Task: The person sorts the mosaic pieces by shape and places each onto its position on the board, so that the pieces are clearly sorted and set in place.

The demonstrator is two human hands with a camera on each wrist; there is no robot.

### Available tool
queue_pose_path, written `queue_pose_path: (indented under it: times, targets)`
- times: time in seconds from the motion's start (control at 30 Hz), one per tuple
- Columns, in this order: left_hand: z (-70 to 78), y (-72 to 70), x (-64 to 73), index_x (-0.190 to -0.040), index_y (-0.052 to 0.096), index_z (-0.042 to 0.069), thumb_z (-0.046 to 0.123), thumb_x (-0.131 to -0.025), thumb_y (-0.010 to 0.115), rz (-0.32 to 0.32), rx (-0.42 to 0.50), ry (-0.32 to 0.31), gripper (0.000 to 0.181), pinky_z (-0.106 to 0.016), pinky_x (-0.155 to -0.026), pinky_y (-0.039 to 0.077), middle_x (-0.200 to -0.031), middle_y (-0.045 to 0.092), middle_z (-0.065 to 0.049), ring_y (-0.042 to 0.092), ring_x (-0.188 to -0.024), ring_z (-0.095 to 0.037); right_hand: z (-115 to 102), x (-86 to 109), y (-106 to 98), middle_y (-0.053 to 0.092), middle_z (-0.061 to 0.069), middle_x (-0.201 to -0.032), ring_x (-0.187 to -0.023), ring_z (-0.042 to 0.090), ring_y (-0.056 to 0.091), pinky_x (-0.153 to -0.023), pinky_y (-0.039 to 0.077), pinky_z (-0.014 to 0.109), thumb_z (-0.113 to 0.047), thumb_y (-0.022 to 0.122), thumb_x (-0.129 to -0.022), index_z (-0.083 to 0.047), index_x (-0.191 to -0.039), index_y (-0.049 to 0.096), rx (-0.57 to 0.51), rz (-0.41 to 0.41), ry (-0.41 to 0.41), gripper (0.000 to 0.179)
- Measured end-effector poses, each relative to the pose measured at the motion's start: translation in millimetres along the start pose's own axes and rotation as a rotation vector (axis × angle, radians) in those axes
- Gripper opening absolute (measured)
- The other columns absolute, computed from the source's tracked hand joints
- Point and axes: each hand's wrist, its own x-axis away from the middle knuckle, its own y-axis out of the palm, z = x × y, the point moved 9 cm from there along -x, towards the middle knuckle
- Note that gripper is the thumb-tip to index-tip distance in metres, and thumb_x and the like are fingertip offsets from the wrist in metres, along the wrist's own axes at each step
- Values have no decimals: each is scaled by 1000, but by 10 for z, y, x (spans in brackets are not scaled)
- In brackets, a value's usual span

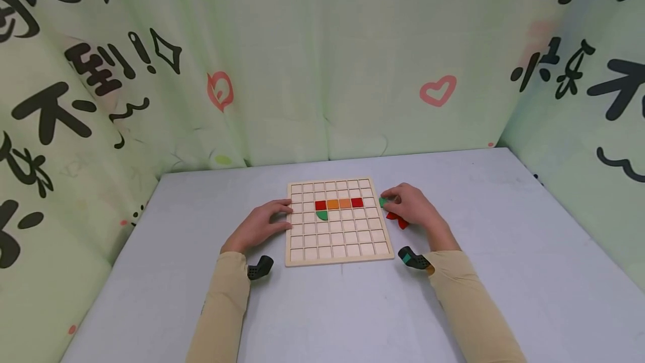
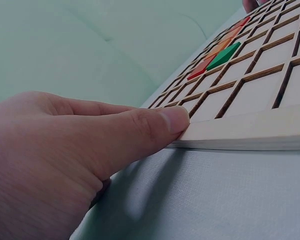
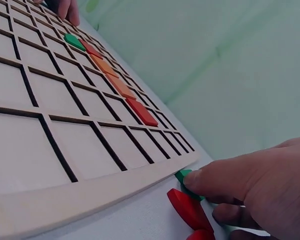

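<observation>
A wooden grid board [image 1: 339, 259] lies flat on the table. Its cells hold a row of two red squares and two orange squares [image 1: 339, 204], with a green quarter-round piece [image 1: 322, 215] under the left red one. My left hand [image 1: 259, 226] rests against the board's left edge, fingers and thumb fairly straight; in the left wrist view its thumb [image 2: 155, 125] touches the rim. Just off the right edge, my right hand [image 1: 414, 206] pinches a second green piece [image 3: 182, 179], partly hidden by the fingers. Several red pieces [image 3: 190, 209] lie below that hand.
A white cloth covers the table [image 1: 332, 318]. Pale green curtains [image 1: 322, 71] with black lettering and pink hearts stand behind and at both sides. A black wrist camera [image 1: 260, 268] sits at the left sleeve, another black wrist camera [image 1: 413, 258] at the right sleeve.
</observation>
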Motion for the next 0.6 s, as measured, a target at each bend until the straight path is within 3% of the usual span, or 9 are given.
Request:
queue_pose_path:
  times: [0.2, 0.43, 0.6]
  targets:
    - [-7, 2, -4, -125, 64, 8, 26, -90, 73, -5, 2, -10, 40, -43, -116, 32, -149, 46, -5, 37, -140, -26, 5, -12, 19, 58, 17, -112, -96, 30, 55, -79, 54, 38, -16, 65, -93, -1, -120, 65, -5, 6, 3, 31]
    - [-10, 6, -6, -125, 64, 9, 28, -90, 72, -6, 4, -15, 41, -42, -116, 32, -149, 46, -4, 37, -141, -25, 50, -10, -17, 62, 16, -105, -95, 29, 56, -88, 53, 44, -8, 64, -92, 0, -114, 55, -41, 54, 0, 25]
    - [16, -14, 7, -124, 64, 7, 25, -90, 73, 7, 19, 12, 40, -42, -115, 33, -148, 47, -6, 38, -139, -27, 50, -14, -56, 62, 17, -104, -93, 30, 57, -85, 54, 43, -5, 62, -91, 1, -111, 58, -45, 102, -14, 22]
